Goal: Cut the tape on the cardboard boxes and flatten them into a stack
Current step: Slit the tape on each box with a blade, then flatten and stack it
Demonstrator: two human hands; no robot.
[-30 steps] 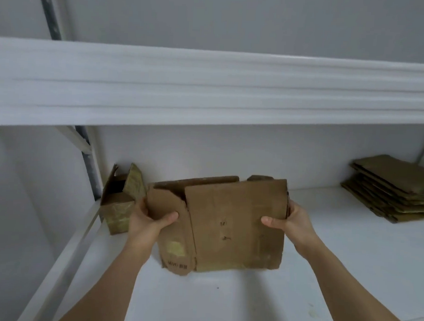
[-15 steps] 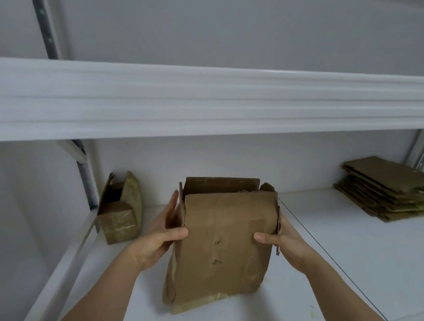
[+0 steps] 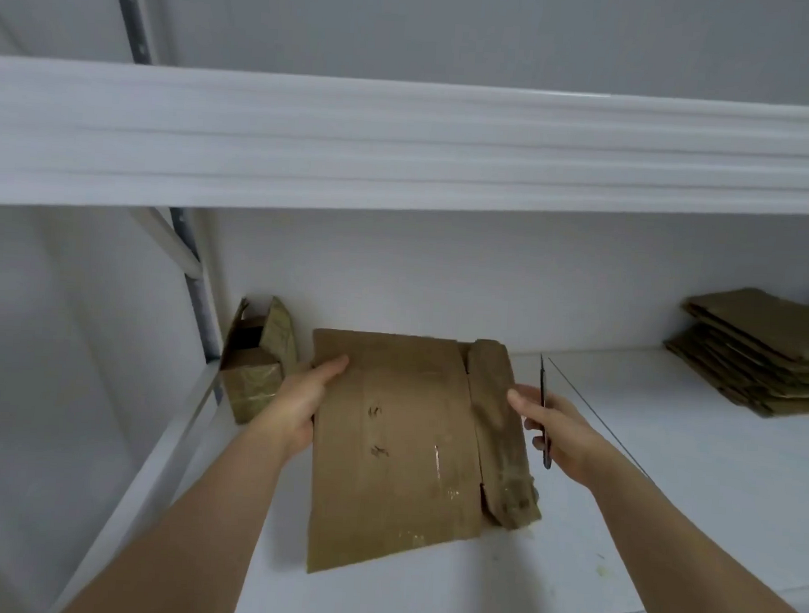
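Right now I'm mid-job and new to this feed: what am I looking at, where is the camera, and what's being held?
There is no machine here: a person works bare-handed, filmed by one wide-angle camera on their head, looking down at a white shelf. The left hand and right hand hold a flattened cardboard box by its side edges. The right hand also grips a thin dark knife, blade pointing up. An open cardboard box, not yet flattened, stands at the back left. A stack of flattened boxes lies at the far right.
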